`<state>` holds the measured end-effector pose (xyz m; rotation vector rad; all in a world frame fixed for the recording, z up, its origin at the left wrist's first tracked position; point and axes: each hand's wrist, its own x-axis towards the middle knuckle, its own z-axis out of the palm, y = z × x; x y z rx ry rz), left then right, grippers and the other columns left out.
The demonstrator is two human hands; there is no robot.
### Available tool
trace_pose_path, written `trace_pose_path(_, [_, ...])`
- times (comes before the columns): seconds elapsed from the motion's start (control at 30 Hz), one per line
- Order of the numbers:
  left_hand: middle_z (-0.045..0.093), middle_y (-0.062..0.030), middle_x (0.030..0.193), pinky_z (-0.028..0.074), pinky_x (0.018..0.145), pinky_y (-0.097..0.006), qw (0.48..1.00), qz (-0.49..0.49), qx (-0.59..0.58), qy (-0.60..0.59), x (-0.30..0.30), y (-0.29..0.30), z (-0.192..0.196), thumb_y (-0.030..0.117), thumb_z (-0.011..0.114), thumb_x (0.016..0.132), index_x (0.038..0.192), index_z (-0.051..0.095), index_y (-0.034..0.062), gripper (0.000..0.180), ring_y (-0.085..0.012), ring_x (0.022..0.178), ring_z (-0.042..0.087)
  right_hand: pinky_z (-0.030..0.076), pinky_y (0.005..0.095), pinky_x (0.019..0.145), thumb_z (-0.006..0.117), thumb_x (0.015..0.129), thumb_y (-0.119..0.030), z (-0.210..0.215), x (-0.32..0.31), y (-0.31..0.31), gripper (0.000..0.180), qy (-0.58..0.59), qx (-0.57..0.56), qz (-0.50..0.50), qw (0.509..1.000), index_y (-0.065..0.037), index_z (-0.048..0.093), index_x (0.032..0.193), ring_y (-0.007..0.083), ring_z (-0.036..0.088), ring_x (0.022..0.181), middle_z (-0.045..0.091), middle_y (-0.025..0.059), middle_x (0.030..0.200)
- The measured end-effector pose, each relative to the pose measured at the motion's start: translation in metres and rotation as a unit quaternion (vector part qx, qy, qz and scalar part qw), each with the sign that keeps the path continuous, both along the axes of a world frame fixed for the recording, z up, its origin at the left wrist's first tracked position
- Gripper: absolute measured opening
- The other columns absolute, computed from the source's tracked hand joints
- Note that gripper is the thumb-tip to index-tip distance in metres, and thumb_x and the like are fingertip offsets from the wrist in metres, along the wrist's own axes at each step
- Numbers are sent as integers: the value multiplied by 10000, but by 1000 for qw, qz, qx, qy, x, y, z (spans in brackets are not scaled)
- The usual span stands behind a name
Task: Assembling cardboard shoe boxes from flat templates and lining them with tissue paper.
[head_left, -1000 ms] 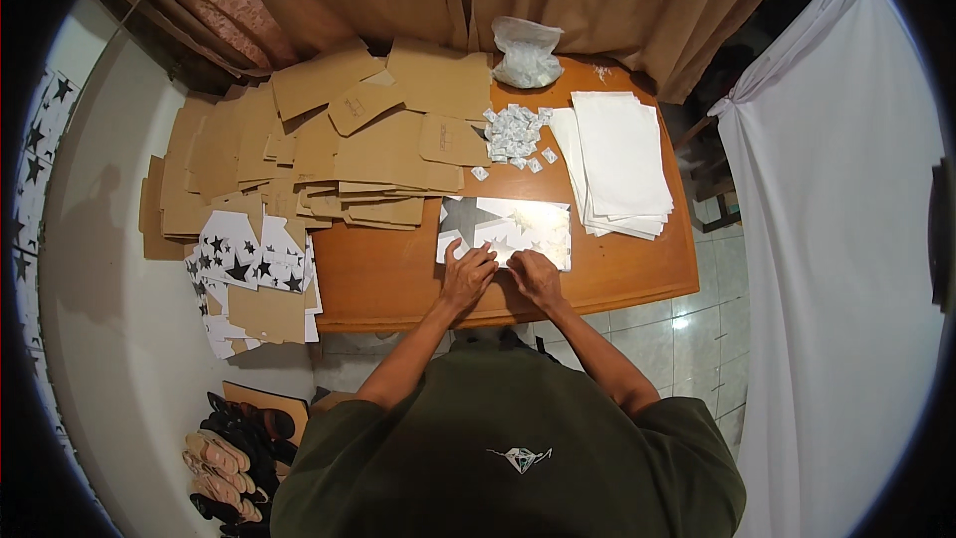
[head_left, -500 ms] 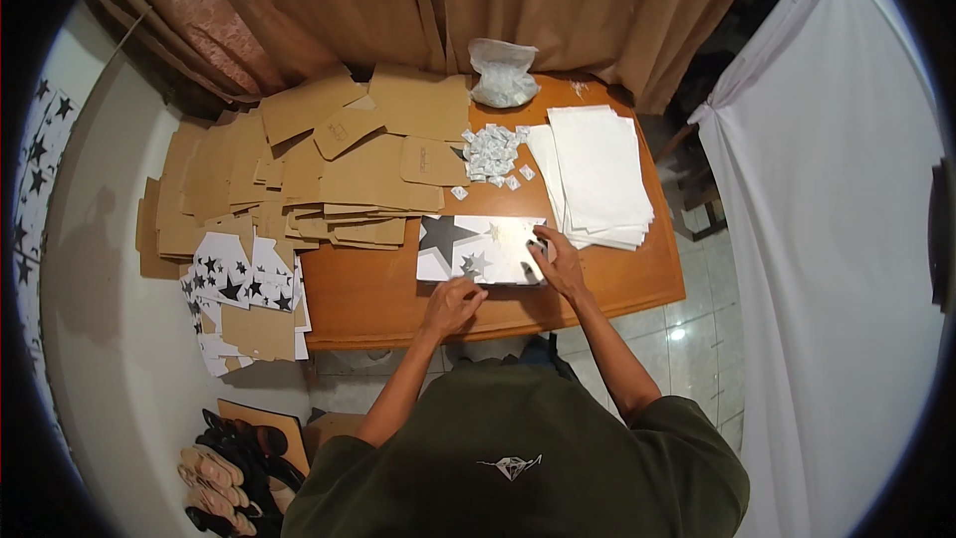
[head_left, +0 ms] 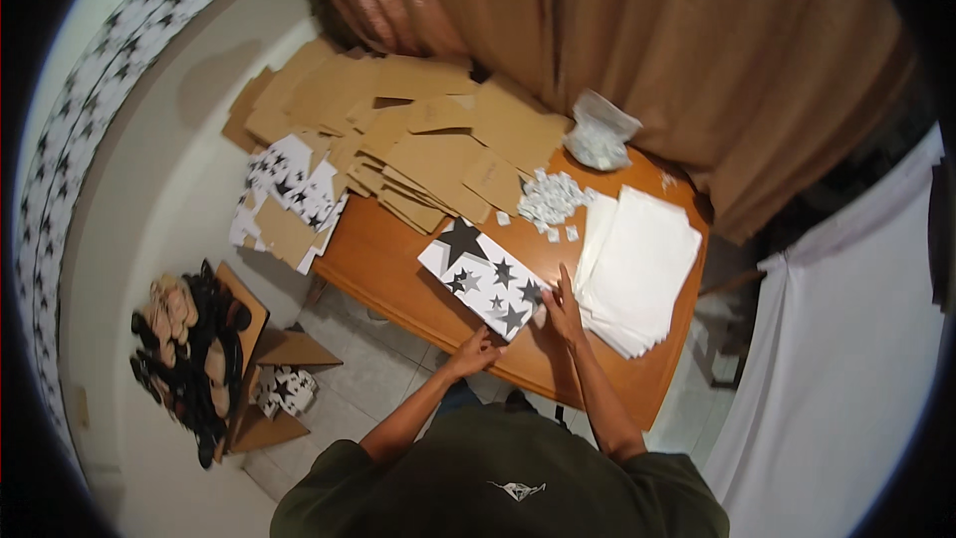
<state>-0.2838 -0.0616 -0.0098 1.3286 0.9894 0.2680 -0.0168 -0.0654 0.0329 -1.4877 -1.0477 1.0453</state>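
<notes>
A closed white cardboard box (head_left: 476, 277) printed with black and grey stars lies at an angle on the wooden table in front of me. My left hand (head_left: 472, 355) is at the box's near edge, its fingers loosely bent and slightly apart by the corner. At the box's right end is my right hand (head_left: 565, 313), with the index finger stretched out and the thumb close to the end face. Neither hand is wrapped round the box. Whether the fingertips press on it is hard to make out.
Brown flat cardboard pieces (head_left: 423, 154) are stacked along the back left, beside star-printed sheets (head_left: 289, 176). Small white packets (head_left: 551, 197) lie before a clear plastic bag (head_left: 600, 134). White paper sheets (head_left: 642, 264) cover the right side. Shoes (head_left: 184, 339) stand at lower left by an open carton (head_left: 284, 432).
My view has turned, so the table and box appear tilted. The box's top now shows more stars where my right hand and glare were. My right hand has shifted to the box's right end.
</notes>
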Motion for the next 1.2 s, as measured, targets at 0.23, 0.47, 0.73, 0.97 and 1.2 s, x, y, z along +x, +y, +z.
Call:
trace_pose_path(0.23, [171, -311, 1619, 294, 1189, -509, 961, 257, 92, -53, 8, -55, 52, 452, 861, 790, 1598, -109, 51, 1324, -436, 1513, 196, 404, 448, 1063, 800, 853, -287, 13, 0, -37, 1001, -67, 65, 135, 986, -71, 187, 1614, 373, 527, 1254, 559, 238, 1321])
trace_pose_path(0.47, [325, -206, 1597, 436, 1094, -407, 907, 311, 285, 6, -10, -72, 108, 71, 709, 930, 1632, 17, 141, 989, -277, 1348, 497, 474, 391, 976, 764, 862, -108, 56, -51, -28, 811, -77, 135, 251, 956, -75, 341, 1553, 332, 515, 1118, 419, 204, 1260])
trace_pose_path(0.73, [557, -258, 1391, 547, 995, -446, 830, 483, 274, 52, -63, -118, 181, 29, 650, 944, 1586, 285, 206, 760, -363, 1202, 634, 577, 395, 992, 663, 892, 66, 117, -124, -15, 783, -93, 168, 357, 914, -101, 309, 1570, 323, 548, 1210, 449, 182, 1263])
trace_pose_path(0.97, [577, -270, 1368, 602, 897, -427, 743, 590, 293, 117, -136, -193, 239, 47, 689, 923, 1584, 299, 215, 785, -371, 1131, 675, 540, 423, 929, 773, 852, -47, 171, -228, -46, 879, -167, 320, 417, 834, -87, 285, 1582, 356, 583, 1122, 481, 239, 1298])
trace_pose_path(1.2, [637, -252, 1283, 621, 801, -409, 630, 683, 331, 166, -218, -326, 261, 58, 724, 898, 1574, 328, 220, 800, -368, 1074, 698, 529, 420, 931, 883, 741, -88, 206, -355, -139, 1035, -132, 393, 494, 764, -66, 279, 1580, 345, 570, 1126, 492, 229, 1313])
